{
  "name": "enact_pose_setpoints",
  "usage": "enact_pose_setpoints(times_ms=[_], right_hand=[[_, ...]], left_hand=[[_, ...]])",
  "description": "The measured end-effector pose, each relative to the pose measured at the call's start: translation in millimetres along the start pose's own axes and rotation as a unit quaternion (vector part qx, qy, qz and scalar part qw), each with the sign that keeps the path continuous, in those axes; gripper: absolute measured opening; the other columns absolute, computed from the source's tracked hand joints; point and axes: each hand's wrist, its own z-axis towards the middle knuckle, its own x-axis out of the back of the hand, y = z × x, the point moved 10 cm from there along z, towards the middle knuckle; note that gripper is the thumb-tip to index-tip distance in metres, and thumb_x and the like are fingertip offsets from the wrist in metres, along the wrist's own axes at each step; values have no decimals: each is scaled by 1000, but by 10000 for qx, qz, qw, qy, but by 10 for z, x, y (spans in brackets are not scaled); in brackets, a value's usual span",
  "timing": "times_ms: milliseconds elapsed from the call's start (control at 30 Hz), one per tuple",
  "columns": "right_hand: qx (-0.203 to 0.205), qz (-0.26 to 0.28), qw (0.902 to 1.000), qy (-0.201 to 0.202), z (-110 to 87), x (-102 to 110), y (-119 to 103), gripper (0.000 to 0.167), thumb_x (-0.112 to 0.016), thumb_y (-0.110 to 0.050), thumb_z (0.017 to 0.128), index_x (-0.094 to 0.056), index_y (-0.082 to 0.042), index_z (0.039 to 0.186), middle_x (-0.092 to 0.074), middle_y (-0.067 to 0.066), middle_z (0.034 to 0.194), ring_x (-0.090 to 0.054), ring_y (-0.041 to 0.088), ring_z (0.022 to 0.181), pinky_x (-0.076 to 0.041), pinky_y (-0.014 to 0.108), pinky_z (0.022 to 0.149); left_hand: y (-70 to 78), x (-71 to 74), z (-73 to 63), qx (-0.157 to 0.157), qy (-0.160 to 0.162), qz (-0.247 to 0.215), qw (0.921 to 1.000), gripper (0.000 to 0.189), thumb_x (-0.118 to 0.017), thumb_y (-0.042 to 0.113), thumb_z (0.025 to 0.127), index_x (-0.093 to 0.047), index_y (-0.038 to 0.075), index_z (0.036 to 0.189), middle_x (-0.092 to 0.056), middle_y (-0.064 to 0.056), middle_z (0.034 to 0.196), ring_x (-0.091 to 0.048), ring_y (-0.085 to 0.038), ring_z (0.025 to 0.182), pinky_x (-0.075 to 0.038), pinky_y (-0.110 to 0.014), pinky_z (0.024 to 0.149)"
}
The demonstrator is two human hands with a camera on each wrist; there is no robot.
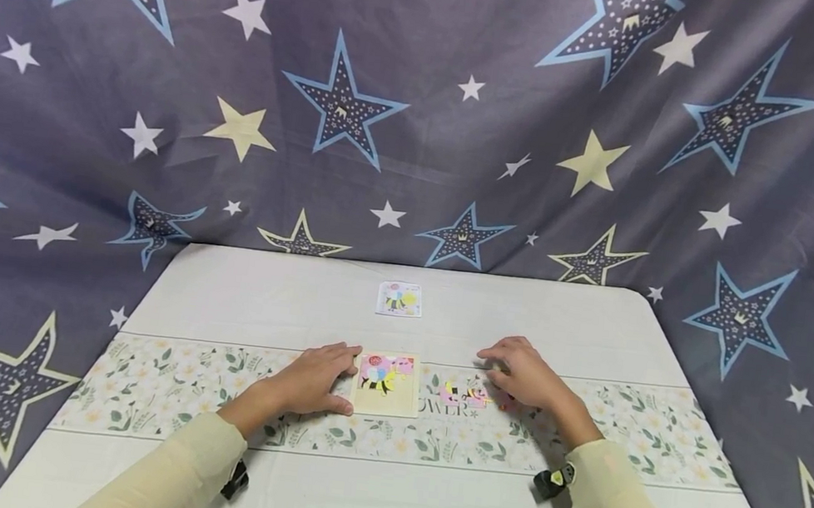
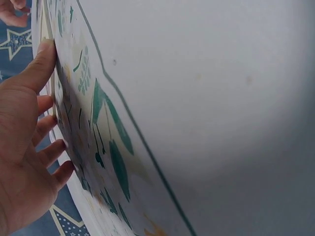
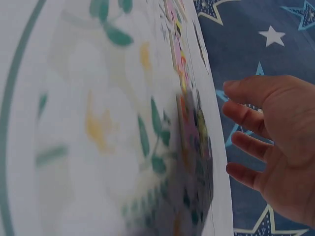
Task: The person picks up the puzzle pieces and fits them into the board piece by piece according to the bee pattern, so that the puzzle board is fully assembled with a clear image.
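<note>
A square wooden puzzle board lies on the table, its upper part filled with pieces of a bee picture; bare pale wood shows below. Along the board's left side rests my left hand, thumb near the lower left corner and fingers loosely extended. In the left wrist view the thumb lies against the board's edge. Just right of the board are several loose pink and yellow puzzle pieces. Over the rightmost of these hovers my right hand, holding nothing; the right wrist view shows its fingers spread and relaxed.
A small card with a bee picture lies farther back on the white table. A floral band crosses the tabletop beneath the board and pieces. Behind hangs a dark star-patterned cloth.
</note>
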Motion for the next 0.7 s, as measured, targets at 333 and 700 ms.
enact_pose_setpoints(times_ms=[333,700], right_hand=[[-52,-159,9999,-39,-156,33,199,34,-68,-10,95,-71,-9,129,-71,7,115,-59,37,120,-43,61,107],[73,-593,9982,-82,-190,-15,251,38,-70,-3,92,-72,-14,127,-70,4,112,-62,33,113,-48,59,101]], left_hand=[[4,-3,13,-19,39,5,10000,68,-76,57,84,-61,11,133,-37,-8,165,-31,-35,154,-28,-57,124],[16,12,2,-9,39,-16,10000,68,-77,57,84,-61,11,132,-38,-8,164,-32,-35,154,-28,-57,124]])
